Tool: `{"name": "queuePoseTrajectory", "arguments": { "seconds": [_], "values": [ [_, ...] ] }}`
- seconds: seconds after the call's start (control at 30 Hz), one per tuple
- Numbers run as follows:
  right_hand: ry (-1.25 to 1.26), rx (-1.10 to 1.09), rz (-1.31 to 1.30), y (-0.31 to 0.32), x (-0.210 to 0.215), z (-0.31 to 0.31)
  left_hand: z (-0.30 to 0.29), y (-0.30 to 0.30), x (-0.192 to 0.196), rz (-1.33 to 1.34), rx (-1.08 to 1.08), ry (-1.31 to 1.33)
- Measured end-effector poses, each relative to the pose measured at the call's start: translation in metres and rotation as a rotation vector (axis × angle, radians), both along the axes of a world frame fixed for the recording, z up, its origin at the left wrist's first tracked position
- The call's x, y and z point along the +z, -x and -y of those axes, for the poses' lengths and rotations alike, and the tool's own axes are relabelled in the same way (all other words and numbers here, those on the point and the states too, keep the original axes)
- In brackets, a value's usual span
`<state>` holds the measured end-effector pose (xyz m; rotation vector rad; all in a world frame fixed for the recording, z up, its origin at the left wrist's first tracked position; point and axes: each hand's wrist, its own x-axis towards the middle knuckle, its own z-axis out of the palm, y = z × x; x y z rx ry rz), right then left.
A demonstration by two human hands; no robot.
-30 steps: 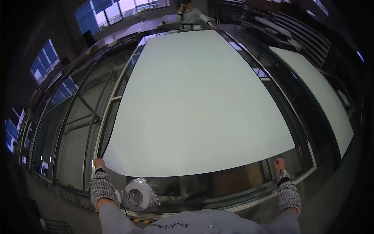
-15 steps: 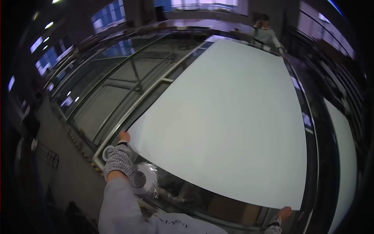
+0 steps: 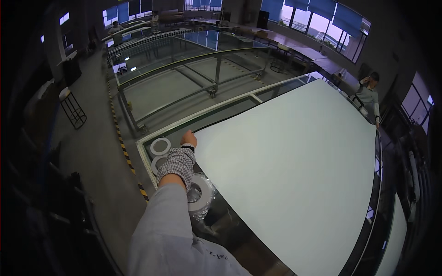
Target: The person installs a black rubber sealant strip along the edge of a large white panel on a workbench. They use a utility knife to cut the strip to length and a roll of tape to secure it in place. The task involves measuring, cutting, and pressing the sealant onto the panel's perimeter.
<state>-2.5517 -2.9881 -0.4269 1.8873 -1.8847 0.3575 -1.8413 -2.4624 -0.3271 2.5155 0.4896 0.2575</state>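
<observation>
A large white sheet [image 3: 294, 161] lies over a glass-topped table with a pale frame [image 3: 202, 113]. At the sheet's near left corner, my left hand [image 3: 189, 139] is closed, its fingers pinching the edge. My right hand is out of view, as is the sheet's near right corner. Beside my left wrist lies a flat white ring-shaped roll [image 3: 153, 146], with a second one partly hidden by my checked cuff. Under my forearm is a bigger white roll [image 3: 205, 193] in clear plastic wrap. At the far right corner, a co-worker [image 3: 368, 97] has one hand on the sheet's edge.
Another glass-topped table [image 3: 161, 69] on a metal frame with castors stands beyond, to the left. A stool [image 3: 73, 109] and a yellow-and-black floor strip [image 3: 120, 138] are at left. A second white sheet [image 3: 394, 239] lies at the right edge.
My view has swung to the left, so the scene sits further right and my right hand has left the picture. My left hand stays at the same corner of the sheet.
</observation>
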Motion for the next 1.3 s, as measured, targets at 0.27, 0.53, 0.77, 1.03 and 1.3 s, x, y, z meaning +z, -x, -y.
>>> {"name": "queuePoseTrajectory", "arguments": {
  "seconds": [0.27, 0.53, 0.77, 1.03, 1.3],
  "values": [
    [0.058, -0.029, -0.033, 0.001, -0.012, -0.009, -0.003, 0.002, 0.002, 0.020, -0.069, -0.007],
    [0.104, -0.057, -0.042, 0.026, -0.036, -0.008, 0.003, 0.006, 0.007, -0.010, -0.079, 0.022],
    [-0.193, -0.123, 0.044, 0.033, -0.040, -0.001, 0.002, 0.006, 0.010, -0.071, -0.095, 0.017],
    [-0.152, -0.227, 0.048, 0.020, -0.007, -0.025, -0.001, 0.005, 0.014, -0.100, -0.150, -0.015],
    [-0.233, -0.158, 0.134, 0.023, 0.011, -0.022, -0.004, -0.004, 0.026, -0.092, -0.212, -0.090]
  ]
}}
